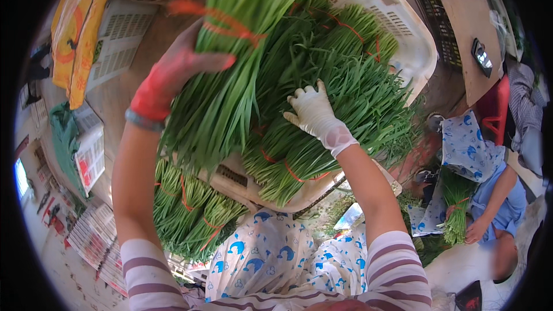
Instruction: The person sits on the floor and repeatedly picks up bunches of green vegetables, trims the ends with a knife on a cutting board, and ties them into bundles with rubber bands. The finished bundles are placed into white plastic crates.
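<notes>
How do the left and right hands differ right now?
The left hand is gloved in red and greyish; the right hand in whitish.
The left hand grips a tied bunch; the right hand lies open on greens in the crate.
Both are gloved.

Greens (360,83) are deep green, stems (280,188) paler by the off-white crate's (425,60) near edge, ties (233,24) orange-red. Left glove's (173,74) kinda red, cuff (144,120) grey; right glove's (314,113) cream. Sleeves (397,272): white, mauve stripes. Apron (262,256): white, blue prints.

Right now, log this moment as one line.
left hand: gripping banded chive bundle | right hand: resting on crated chives | crate: white plastic
</notes>
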Demonstrator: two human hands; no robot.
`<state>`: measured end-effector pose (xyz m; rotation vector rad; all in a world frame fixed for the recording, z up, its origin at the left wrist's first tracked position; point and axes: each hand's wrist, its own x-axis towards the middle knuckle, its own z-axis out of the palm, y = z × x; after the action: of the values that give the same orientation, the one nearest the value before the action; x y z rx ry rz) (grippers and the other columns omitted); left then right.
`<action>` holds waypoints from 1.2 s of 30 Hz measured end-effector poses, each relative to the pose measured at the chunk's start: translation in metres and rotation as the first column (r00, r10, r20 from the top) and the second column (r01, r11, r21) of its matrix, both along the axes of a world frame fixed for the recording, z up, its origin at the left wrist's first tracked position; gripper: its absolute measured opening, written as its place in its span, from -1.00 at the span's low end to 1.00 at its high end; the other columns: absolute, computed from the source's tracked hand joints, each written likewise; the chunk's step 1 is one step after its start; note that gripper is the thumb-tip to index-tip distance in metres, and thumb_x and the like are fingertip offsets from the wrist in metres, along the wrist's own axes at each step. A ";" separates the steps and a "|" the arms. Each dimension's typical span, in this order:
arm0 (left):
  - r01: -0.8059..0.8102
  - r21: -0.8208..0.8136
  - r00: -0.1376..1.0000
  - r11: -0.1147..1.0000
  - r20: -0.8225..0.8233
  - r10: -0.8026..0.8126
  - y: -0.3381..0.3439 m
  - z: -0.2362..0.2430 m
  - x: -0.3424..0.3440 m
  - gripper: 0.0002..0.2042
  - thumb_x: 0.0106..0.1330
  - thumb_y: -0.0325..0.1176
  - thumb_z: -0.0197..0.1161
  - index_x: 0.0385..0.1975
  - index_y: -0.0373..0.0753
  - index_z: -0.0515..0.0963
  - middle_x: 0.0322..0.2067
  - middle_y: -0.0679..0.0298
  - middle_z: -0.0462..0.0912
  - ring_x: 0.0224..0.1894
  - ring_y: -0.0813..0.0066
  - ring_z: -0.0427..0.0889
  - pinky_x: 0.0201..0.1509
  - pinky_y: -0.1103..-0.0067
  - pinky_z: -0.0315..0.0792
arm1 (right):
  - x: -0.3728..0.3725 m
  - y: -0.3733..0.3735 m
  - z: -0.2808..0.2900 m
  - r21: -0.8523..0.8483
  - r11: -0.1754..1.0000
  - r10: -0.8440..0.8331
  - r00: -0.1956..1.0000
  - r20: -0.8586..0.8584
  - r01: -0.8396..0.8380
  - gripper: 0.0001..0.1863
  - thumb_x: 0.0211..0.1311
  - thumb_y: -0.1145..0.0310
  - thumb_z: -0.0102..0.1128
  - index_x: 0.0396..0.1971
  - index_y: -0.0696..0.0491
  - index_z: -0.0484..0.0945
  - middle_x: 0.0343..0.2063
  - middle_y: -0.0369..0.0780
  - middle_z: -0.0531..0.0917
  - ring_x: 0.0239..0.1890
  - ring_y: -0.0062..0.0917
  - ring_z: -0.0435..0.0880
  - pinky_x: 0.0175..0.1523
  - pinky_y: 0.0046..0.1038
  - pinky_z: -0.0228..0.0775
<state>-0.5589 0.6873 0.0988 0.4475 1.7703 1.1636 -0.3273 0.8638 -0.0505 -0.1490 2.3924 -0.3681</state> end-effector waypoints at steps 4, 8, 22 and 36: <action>0.034 -0.088 0.961 0.996 -0.270 -0.056 0.091 -0.105 -0.027 -0.24 0.06 -0.16 0.52 0.29 -0.29 0.39 0.10 0.22 0.60 0.14 0.47 0.54 0.25 0.49 0.39 | 0.007 0.003 -0.001 -0.078 0.996 -0.052 0.998 -0.021 0.051 -0.42 0.37 -0.17 0.00 0.14 -0.05 0.59 0.03 -0.25 0.59 0.19 -0.34 0.48 0.49 0.15 -0.15; -0.009 -0.161 0.989 0.987 -0.148 -0.015 0.178 -0.191 0.009 -0.18 0.02 -0.05 0.55 0.27 -0.33 0.38 0.12 0.05 0.59 0.21 0.28 0.52 0.30 0.40 0.38 | 0.019 0.009 -0.008 -0.161 0.984 -0.107 0.980 -0.168 0.080 -0.49 0.29 -0.14 0.10 -0.02 -0.06 0.69 -0.12 -0.27 0.63 0.08 -0.34 0.54 0.47 0.15 -0.12; 0.217 -0.088 0.960 0.972 -0.160 -0.229 0.205 -0.272 0.043 -0.30 0.09 -0.28 0.50 0.28 -0.26 0.40 0.14 0.11 0.57 0.16 0.29 0.53 0.27 0.40 0.41 | 0.018 0.020 -0.016 -0.223 0.974 -0.117 0.949 -0.294 0.051 -0.54 0.29 -0.13 0.10 -0.22 -0.05 0.74 -0.22 -0.31 0.65 0.03 -0.40 0.56 0.45 0.10 -0.05; 0.067 -0.058 0.995 0.996 -0.071 -0.071 0.080 -0.281 0.081 -0.28 0.42 0.17 -0.01 0.37 -0.31 0.24 0.29 0.04 0.36 0.29 0.21 0.36 0.35 0.37 0.29 | 0.108 -0.005 0.065 -0.378 0.856 -0.514 0.662 -0.546 0.352 -0.61 0.13 0.06 0.18 -0.26 0.08 0.70 -0.27 -0.30 0.68 -0.07 -0.36 0.58 0.42 0.16 0.04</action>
<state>-0.4782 0.7678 -0.1825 0.5205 1.8307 1.0593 -0.2198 0.8588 0.0146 0.2549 3.0442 -0.9783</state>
